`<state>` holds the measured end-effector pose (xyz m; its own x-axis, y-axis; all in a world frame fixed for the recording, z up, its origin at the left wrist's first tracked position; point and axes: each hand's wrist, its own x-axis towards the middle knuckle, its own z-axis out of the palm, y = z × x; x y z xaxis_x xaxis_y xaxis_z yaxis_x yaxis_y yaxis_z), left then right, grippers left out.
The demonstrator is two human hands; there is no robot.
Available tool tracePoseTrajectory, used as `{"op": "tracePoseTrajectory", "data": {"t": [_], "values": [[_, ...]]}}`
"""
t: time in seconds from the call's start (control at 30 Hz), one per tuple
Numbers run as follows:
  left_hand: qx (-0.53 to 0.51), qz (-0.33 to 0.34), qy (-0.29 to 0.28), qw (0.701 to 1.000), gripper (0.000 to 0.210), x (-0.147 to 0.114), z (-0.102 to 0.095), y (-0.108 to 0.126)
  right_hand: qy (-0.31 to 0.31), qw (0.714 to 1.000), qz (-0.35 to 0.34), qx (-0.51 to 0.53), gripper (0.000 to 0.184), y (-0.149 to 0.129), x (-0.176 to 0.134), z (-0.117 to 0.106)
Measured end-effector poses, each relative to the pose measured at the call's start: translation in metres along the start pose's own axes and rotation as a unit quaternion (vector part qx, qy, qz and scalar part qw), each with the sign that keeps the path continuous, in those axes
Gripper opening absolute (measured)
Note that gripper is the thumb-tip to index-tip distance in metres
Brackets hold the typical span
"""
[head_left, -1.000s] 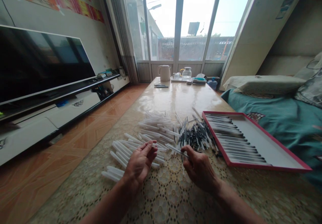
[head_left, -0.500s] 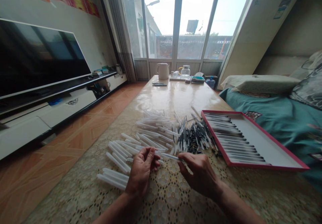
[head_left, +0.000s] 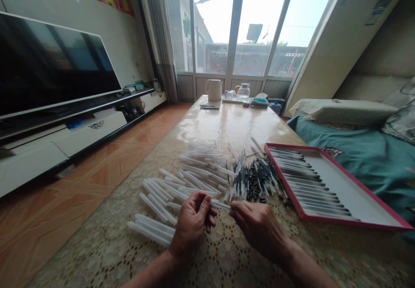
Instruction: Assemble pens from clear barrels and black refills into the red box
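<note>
A slim whitish pen [head_left: 222,204] spans the gap between my hands, above the patterned tablecloth. My left hand [head_left: 194,219] pinches its left end between thumb and fingers. The fingers of my right hand [head_left: 259,223] are closed round the other end, which they hide. Beside and beyond my left hand lies a loose pile of translucent white pen barrels [head_left: 158,197]. Past my right hand is a heap of dark pen refills [head_left: 248,175] with small black pieces [head_left: 259,195] at its near side.
A shallow pink-rimmed box [head_left: 359,180] on the right holds a row of pens [head_left: 314,184] with dark ends. At the table's far end stand a beige jug [head_left: 214,90], a glass pot [head_left: 244,91] and a tissue pack [head_left: 259,101]. A sofa [head_left: 356,145] borders the right side.
My hands have come slightly closer together along the pen, so less of it shows between them. The whole view has shifted a little.
</note>
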<state>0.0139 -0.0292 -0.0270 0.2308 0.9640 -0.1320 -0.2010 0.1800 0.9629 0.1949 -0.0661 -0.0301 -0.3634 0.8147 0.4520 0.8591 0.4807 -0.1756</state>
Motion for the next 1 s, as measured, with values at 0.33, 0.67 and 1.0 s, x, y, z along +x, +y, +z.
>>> {"op": "tracePoseTrajectory", "data": {"t": [0.33,0.67,1.0], "values": [[-0.023,0.018,-0.012,1.000,0.029,0.000,0.002,-0.007,0.007,0.998,0.005,-0.061,0.021,-0.011,0.003,-0.004],[0.012,0.045,-0.021,0.999,0.028,-0.008,0.004,-0.002,-0.107,0.963,0.144,0.200,0.034,-0.007,0.006,-0.010],[-0.001,0.039,-0.086,0.996,0.038,0.004,0.004,-0.005,-0.105,0.934,0.158,0.302,0.035,0.011,0.009,-0.018]]}}
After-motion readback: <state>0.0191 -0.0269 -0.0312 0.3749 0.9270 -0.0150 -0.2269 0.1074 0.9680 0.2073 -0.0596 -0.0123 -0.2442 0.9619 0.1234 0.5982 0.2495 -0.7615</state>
